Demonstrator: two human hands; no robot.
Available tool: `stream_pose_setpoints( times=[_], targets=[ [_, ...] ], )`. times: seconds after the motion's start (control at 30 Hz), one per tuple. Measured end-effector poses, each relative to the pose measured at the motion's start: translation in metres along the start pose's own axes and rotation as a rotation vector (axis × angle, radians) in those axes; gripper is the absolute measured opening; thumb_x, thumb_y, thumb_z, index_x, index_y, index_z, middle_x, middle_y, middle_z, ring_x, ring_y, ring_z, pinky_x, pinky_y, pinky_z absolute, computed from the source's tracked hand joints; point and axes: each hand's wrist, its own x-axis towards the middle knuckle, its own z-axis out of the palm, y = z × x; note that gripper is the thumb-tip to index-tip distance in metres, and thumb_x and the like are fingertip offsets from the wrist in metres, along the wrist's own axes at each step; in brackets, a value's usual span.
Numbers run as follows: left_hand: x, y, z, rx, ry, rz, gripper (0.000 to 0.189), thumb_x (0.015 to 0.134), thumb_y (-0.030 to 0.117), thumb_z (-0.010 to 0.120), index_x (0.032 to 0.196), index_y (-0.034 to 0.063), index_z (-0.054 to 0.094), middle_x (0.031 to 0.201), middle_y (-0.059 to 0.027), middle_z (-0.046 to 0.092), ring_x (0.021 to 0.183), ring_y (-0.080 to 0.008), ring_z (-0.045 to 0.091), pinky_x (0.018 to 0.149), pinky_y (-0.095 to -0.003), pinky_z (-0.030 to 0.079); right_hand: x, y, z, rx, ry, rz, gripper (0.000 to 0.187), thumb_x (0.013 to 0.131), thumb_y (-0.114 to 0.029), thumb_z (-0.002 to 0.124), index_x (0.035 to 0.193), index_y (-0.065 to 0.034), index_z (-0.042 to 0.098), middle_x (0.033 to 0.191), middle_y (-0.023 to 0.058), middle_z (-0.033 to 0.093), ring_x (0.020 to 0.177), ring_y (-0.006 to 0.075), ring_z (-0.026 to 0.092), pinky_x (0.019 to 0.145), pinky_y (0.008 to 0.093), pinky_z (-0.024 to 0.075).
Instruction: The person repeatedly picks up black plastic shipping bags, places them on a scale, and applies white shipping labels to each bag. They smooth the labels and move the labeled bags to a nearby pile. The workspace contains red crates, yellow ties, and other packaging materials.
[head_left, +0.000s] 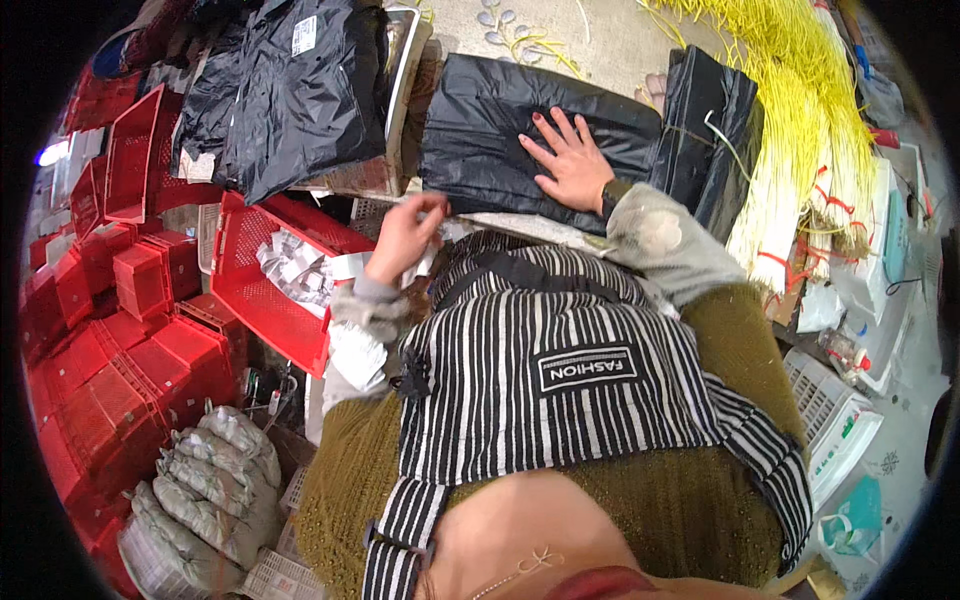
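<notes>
My right hand (571, 165) lies spread, palm down, on a flat black plastic bag (480, 127) at the table's near edge. Left of it, my left hand (411, 232) is raised by the bag's near left corner, fingers curled and slightly blurred; whether it holds anything cannot be made out. Close to its wrist, white paper slips (296, 270) fill part of a red plastic crate (259, 319). A folded black bundle (697, 150) with a thin tie stands against the bag's right end. Beyond it, a person's fingertips (655, 91) show at the bag's far edge.
More black plastic bags (307, 105) lie over a container at the upper left. Long yellow-and-white vegetable stalks (787, 150), some bound with red ties, are heaped on the right. Red crates (150, 367) and filled pale sacks (210, 495) stand at the lower left, a white crate (817, 397) at the right.
</notes>
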Motion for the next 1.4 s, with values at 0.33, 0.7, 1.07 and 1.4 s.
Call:
stream_pose_setpoints(
  times=[0.33, 0.7, 1.07, 1.4],
  targets=[
    [0.101, -0.041, 0.015, 0.316, 0.305, 0.103, 0.063, 0.093, 0.020, 0.062, 0.142, -0.0077, 0.033, 0.127, -0.0219, 0.054, 0.091, -0.0218, 0.064, 0.069, -0.0297, 0.054, -0.078, 0.003, -0.001, 0.326, 0.251, -0.146, 0.027, 0.087, -0.026, 0.062, 0.110, -0.0149, 0.067, 0.122, 0.0084, 0.061, 0.117, 0.0277, 0.054, 0.094, 0.0457, 0.0445],
    [0.109, -0.041, 0.034, 0.119, 0.229, 0.109, 0.057, 0.091, 0.011, 0.067, 0.138, -0.0080, 0.041, 0.117, -0.0144, 0.060, 0.074, -0.0133, 0.063, 0.064, -0.0254, 0.052, -0.448, 0.159, -0.106, 0.054, 1.322, 1.660, 0.012, 0.083, -0.017, 0.066, 0.086, -0.0055, 0.067, 0.081, 0.0103, 0.070, 0.077, 0.0236, 0.067, 0.072, 0.0343, 0.0514],
    [0.038, -0.044, 0.026, 0.875, 0.507, 0.168, 0.035, 0.080, 0.015, 0.069, 0.110, -0.0010, 0.063, 0.102, -0.0204, 0.066, 0.087, -0.0254, 0.067, 0.077, -0.0350, 0.053, -0.327, 0.270, -0.035, -0.027, 0.226, 1.609, 0.077, 0.079, -0.070, 0.056, 0.124, -0.0072, 0.057, 0.118, 0.0178, 0.063, 0.109, 0.0312, 0.059, 0.092, 0.0493, 0.0441],
    [-0.075, -0.040, 0.032, 0.652, 0.683, -0.196, 0.031, 0.079, 0.026, 0.066, 0.095, -0.0001, 0.065, 0.091, -0.0207, 0.068, 0.088, -0.0363, 0.067, 0.080, -0.0442, 0.053, -0.331, 0.222, -0.076, -0.125, 0.096, 1.432, 0.080, 0.086, -0.024, 0.066, 0.151, -0.0070, 0.022, 0.105, 0.0247, 0.065, 0.093, 0.0405, 0.062, 0.078, 0.0493, 0.0499]
  ],
)
